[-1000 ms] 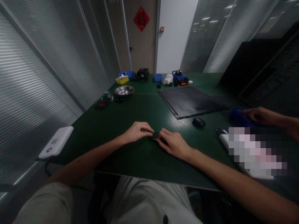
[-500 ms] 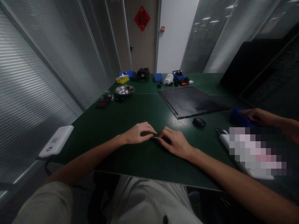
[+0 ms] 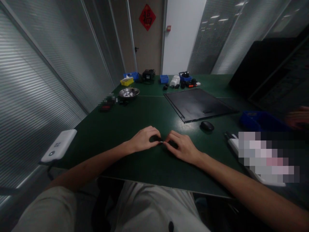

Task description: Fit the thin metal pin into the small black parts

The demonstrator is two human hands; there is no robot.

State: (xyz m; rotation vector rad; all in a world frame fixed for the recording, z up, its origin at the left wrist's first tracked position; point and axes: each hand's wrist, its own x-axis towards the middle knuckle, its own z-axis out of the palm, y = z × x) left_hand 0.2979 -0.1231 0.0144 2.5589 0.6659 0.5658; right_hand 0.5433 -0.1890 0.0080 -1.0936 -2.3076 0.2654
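Note:
Both hands rest near the front of the green table [image 3: 145, 112], fingertips almost meeting. My left hand [image 3: 145, 138] is closed in a pinch at the left end of a small, thin, shiny piece [image 3: 161, 141]. On the other end, the thumb and forefinger of my right hand [image 3: 181, 145] pinch the same piece. It is too small to name, and the fingertips partly hide it.
A black mouse [image 3: 207, 126] and a dark mat [image 3: 200, 104] lie beyond my right hand. A metal bowl [image 3: 129, 93] stands back left, a white device [image 3: 58, 145] at the left edge. Another person's hand [image 3: 299, 117] is by a blue bin [image 3: 260, 120].
My left thumb and fingers have closed together on the shiny piece. The other person's hand has moved right, out of the blue bin.

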